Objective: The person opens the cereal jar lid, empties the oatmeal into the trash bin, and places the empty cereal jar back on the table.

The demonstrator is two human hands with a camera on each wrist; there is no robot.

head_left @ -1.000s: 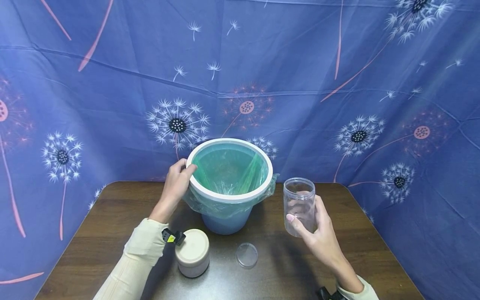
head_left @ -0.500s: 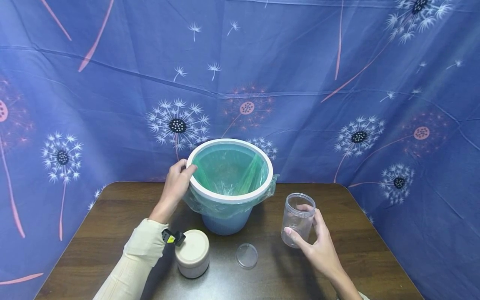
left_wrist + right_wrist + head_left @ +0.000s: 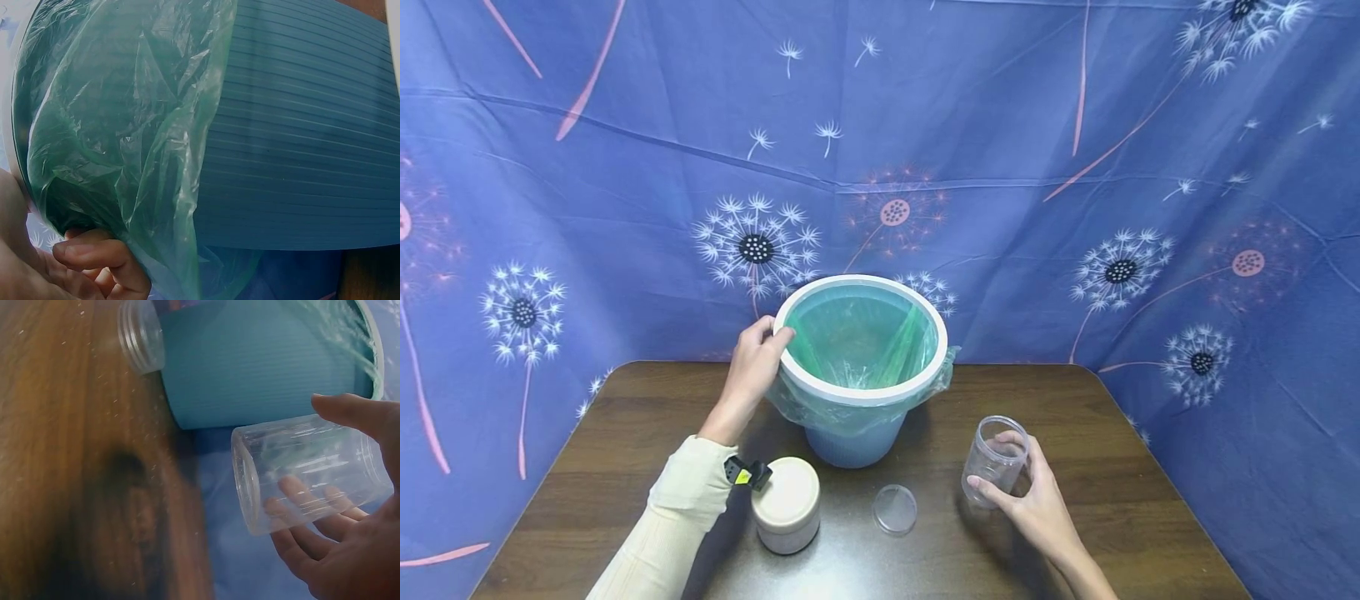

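Note:
A blue ribbed trash bin (image 3: 853, 448) with a white rim (image 3: 859, 398) stands at the back middle of the table. Its green translucent bag (image 3: 144, 119) hangs folded over the outside. At the bin's left side, my left hand (image 3: 751, 362) grips the rim, thumb on top and fingers curled below. My right hand (image 3: 1041, 504) holds a clear plastic jar (image 3: 992, 467), lidless and slightly tilted, low over the table on the right. In the right wrist view, the thumb and fingers wrap the jar (image 3: 306, 456) from opposite sides, and nothing shows inside it.
A clear round lid (image 3: 895, 509) lies on the table in front of the bin. Left of it, beside the left wrist, stands a squat container with a cream lid (image 3: 786, 500). A blue dandelion-print cloth (image 3: 1000, 208) hangs behind the wooden table (image 3: 1112, 467).
My right hand has lowered the jar toward the table and closer to me. My left hand still grips the bin's rim, and the bin has stayed in place.

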